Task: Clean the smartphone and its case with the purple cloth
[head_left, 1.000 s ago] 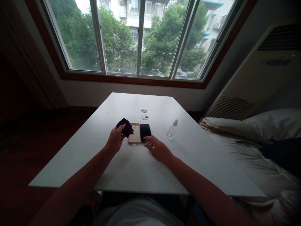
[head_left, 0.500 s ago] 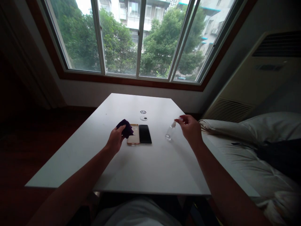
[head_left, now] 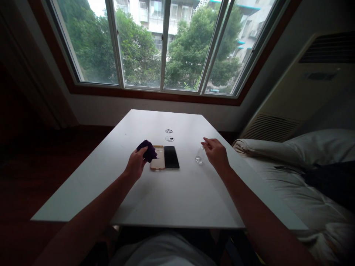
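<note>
My left hand (head_left: 136, 162) is closed on a bunched dark purple cloth (head_left: 148, 150), held above the left part of a phone case. The case (head_left: 158, 162), pale inside with a gold rim, lies on the white table. Touching its right side is a smartphone (head_left: 171, 157) with its dark screen up. Farther right, a small clear spray bottle (head_left: 199, 159) has its base on the table. My right hand (head_left: 216, 152) has its fingers closed around the bottle's top, which they hide from me.
The white table (head_left: 166, 199) carries two small round items, a ring-like one (head_left: 169, 131) and a disc (head_left: 169, 139), behind the phone. Beyond the table is a window (head_left: 144, 55). On the right are pale bedding (head_left: 266, 162) and a vented unit (head_left: 299, 92).
My right hand has shifted left, and its fingers now cover the bottle's white spray head. The bottle's base stays in place. My left hand keeps the cloth in nearly the same spot.
</note>
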{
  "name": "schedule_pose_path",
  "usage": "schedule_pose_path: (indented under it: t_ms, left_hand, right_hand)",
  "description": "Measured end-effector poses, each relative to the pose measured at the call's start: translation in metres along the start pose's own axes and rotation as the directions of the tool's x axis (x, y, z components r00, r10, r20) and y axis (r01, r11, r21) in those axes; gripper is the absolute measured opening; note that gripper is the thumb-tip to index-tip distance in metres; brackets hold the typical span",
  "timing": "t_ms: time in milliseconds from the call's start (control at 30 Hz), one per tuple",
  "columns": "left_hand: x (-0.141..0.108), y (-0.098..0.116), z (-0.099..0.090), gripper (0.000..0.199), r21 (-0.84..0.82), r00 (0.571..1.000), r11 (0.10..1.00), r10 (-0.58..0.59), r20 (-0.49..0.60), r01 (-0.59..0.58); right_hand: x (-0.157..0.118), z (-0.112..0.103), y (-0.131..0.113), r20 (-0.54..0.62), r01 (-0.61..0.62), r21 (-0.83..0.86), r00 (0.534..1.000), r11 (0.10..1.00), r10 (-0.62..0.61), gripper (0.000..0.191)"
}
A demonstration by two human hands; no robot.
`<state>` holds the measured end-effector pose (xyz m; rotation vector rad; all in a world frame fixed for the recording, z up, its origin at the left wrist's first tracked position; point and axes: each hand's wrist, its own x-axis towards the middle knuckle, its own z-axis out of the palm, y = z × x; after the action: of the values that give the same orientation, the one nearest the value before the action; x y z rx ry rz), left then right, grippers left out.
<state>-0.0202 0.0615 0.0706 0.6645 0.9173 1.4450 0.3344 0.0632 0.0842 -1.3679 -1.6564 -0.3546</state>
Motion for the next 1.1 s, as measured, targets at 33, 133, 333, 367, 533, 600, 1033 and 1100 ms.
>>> schedule_pose_path:
  t_ms: [33,133,333,367,533,600,1033,1100]
  left_hand:
    - [0.001,-0.001,-0.001,0.035,-0.003,1.0,1.0,0.004,0.008,-0.004]
    - [0.003,-0.004,-0.002,0.036,-0.016,0.999,1.0,0.021,0.039,-0.02]
    - [-0.001,-0.002,-0.001,0.037,-0.003,0.999,1.0,0.028,0.02,-0.028]
    - [-0.001,-0.002,-0.001,0.037,-0.003,0.999,1.0,0.03,0.019,-0.03]
    - [-0.003,0.0,-0.002,0.033,-0.028,0.999,0.999,0.036,0.035,-0.035]
    - [-0.002,0.0,-0.002,0.032,-0.029,0.999,0.999,0.033,0.029,-0.033]
    - [-0.001,0.001,0.002,0.033,0.041,0.992,0.995,0.09,0.092,-0.094]
    - [-0.004,-0.001,0.008,0.036,0.042,0.979,0.993,0.1,0.179,-0.109]
  right_hand:
    - [-0.003,0.002,0.0,-0.024,-0.013,0.028,1.0,1.0,0.014,0.036]
    - [-0.009,0.007,-0.003,-0.072,-0.071,0.109,0.994,0.992,0.079,0.038]
    - [-0.009,0.015,-0.008,-0.092,-0.141,0.077,0.985,0.987,0.148,0.04]
    - [-0.009,0.015,-0.007,-0.098,-0.133,0.07,0.985,0.989,0.139,0.04]
    - [-0.007,0.015,0.01,-0.125,-0.063,0.003,0.99,0.998,0.063,0.04]
    - [-0.005,0.017,0.02,-0.136,-0.046,-0.029,0.99,0.998,0.042,0.042]
    - [-0.005,-0.009,-0.025,-0.369,-0.099,0.102,0.92,0.99,0.13,0.06]
    - [-0.005,-0.009,-0.058,-0.14,-0.139,0.355,0.97,0.925,0.199,0.046]
